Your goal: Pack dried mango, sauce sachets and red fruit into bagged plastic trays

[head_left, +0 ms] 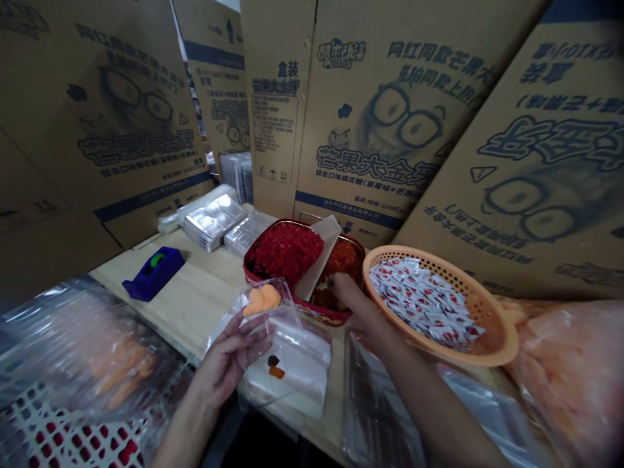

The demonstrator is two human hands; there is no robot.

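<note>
My left hand holds a clear plastic tray from below, fingers curled under its near left side. An orange, rounded candy lies in the tray's far part. A dark piece and a small orange piece show in its nearer part. My right hand reaches into the right side of a red tin, among orange-red wrapped pieces. Its fingers are bent downward, and what they grip is hidden. A white divider separates these from red pieces on the left.
An orange plastic basket of small white sachets stands right of the tin. A blue tape dispenser and stacked clear trays are at left. Cardboard boxes wall the back. A white crate sits lower left.
</note>
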